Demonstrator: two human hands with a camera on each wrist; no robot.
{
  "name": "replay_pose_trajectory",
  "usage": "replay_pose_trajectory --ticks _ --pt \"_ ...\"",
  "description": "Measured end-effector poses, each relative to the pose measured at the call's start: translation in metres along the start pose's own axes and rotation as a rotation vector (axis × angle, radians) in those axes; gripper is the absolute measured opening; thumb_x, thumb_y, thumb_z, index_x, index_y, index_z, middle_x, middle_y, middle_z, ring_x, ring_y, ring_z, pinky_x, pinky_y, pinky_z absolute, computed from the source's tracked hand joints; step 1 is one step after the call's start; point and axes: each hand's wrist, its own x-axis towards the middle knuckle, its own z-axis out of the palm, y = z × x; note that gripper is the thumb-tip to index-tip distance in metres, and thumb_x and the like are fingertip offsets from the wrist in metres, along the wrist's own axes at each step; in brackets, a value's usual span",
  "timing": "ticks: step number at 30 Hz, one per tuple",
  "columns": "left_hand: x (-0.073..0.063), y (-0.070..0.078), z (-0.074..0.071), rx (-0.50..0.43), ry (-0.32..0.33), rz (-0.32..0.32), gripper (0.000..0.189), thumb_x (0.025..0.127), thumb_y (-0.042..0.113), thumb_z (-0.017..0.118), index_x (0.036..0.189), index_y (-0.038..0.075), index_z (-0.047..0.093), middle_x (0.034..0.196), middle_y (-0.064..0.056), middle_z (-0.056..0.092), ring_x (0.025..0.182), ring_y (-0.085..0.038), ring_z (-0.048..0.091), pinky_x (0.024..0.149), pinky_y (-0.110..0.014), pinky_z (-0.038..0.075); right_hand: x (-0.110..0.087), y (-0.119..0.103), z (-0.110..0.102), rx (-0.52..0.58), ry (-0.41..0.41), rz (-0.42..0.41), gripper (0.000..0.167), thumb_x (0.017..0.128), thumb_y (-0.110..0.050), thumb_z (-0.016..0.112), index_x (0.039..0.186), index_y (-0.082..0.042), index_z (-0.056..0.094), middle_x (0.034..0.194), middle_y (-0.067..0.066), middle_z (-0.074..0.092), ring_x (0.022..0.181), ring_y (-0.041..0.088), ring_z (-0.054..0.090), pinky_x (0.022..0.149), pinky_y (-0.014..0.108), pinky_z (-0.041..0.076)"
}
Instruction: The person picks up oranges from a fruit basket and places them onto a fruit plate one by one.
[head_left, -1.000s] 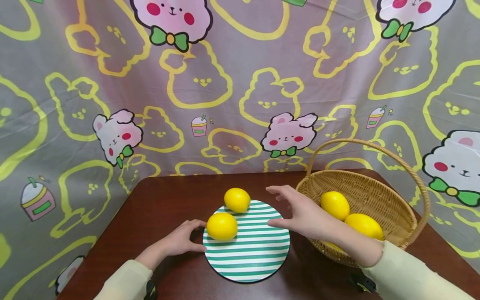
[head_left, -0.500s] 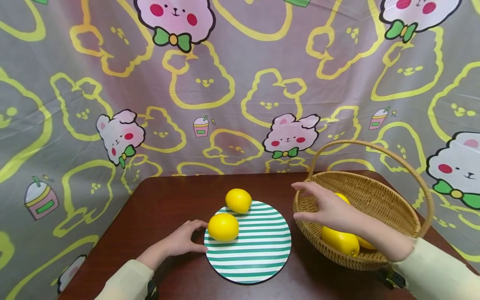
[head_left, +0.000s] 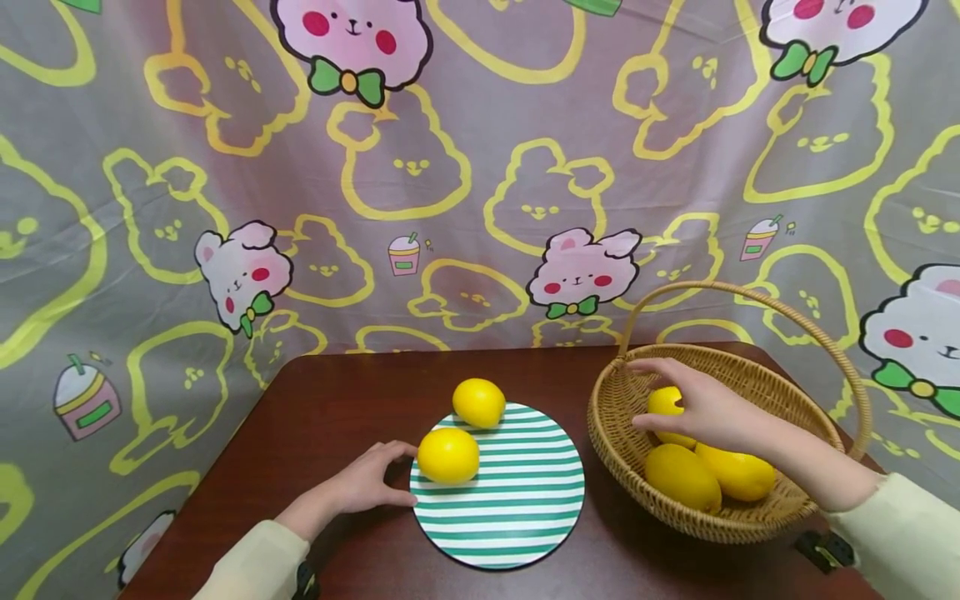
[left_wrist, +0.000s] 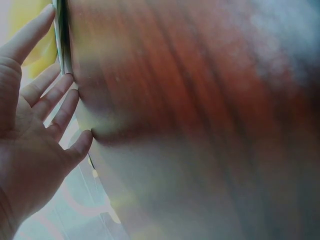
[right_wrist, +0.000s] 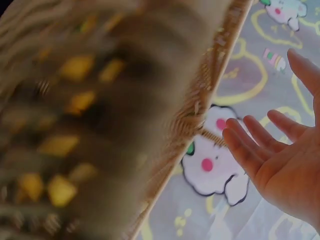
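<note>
My left hand (head_left: 365, 481) rests at the left rim of a round plate (head_left: 517, 508) with green and white stripes, fingers spread. In the left wrist view the left hand (left_wrist: 42, 120) has its fingertips on the table with the plate's edge beside them. Two lemons lie on the plate: a nearer lemon (head_left: 447, 456) by the left fingers and a farther lemon (head_left: 478, 403) at the back rim. My right hand (head_left: 712, 408) is over the wicker basket (head_left: 617, 433), fingers spread and holding nothing, partly covering a lemon (head_left: 663, 406). In front lie another lemon (head_left: 681, 477) and a third lemon (head_left: 738, 473).
The basket's tall arched handle (head_left: 817, 333) rises over its right side. A dark brown wooden table (head_left: 337, 392) bears everything. Behind and beside it hangs a patterned curtain (head_left: 465, 192) with cartoon animals.
My right hand has moved from above the plate rightward to over the basket, uncovering the lemons at the front. The left hand and the two lemons on the plate have stayed in place.
</note>
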Motion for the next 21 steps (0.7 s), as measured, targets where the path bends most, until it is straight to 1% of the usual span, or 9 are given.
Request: replay_pose_trajectory --ticks 6,10,13,17,21 --pt "0.001 0.001 -0.001 0.003 0.000 0.000 0.069 0.074 0.046 0.082 0.130 0.015 0.057 0.123 0.000 0.057 0.111 -0.023 0.047 0.097 -0.049 0.039 -0.006 0.024 -0.002 0.004 -0.019 0.024 0.069 0.085 -0.040 0.074 0.137 -0.003 0.047 0.129 0.021 0.055 0.110 0.038 0.057 0.080 0.050 0.052" --pt "0.000 0.002 -0.002 0.004 0.005 0.012 0.068 0.074 0.044 0.083 0.130 0.015 0.057 0.123 0.000 0.057 0.111 -0.023 0.047 0.097 -0.049 0.039 -0.012 0.037 -0.001 0.016 -0.045 0.032 0.067 0.085 -0.039 0.074 0.136 -0.003 0.048 0.129 0.022 0.054 0.108 0.038 0.058 0.079 0.048 0.052" --pt "-0.001 0.003 -0.003 0.006 0.005 0.019 0.067 0.074 0.042 0.083 0.130 0.014 0.057 0.124 0.000 0.057 0.111 -0.024 0.047 0.097 -0.050 0.039 -0.016 0.044 0.003 0.030 -0.074 0.046 0.066 0.085 -0.038 0.074 0.135 -0.002 0.048 0.129 0.024 0.054 0.108 0.038 0.058 0.080 0.049 0.052" --pt "0.000 0.004 -0.002 0.006 0.005 0.010 0.068 0.074 0.043 0.083 0.130 0.014 0.057 0.123 0.000 0.057 0.112 -0.024 0.047 0.097 -0.050 0.039 -0.021 0.052 0.010 0.056 -0.134 0.065 0.068 0.085 -0.038 0.074 0.135 -0.001 0.048 0.130 0.023 0.053 0.109 0.038 0.057 0.082 0.051 0.050" --pt "0.000 0.002 -0.001 0.008 0.005 -0.002 0.069 0.074 0.045 0.083 0.130 0.015 0.057 0.123 0.000 0.057 0.112 -0.023 0.047 0.098 -0.050 0.039 -0.025 0.058 0.016 0.070 -0.188 0.056 0.068 0.085 -0.037 0.075 0.133 0.003 0.049 0.129 0.023 0.054 0.107 0.038 0.058 0.083 0.050 0.049"
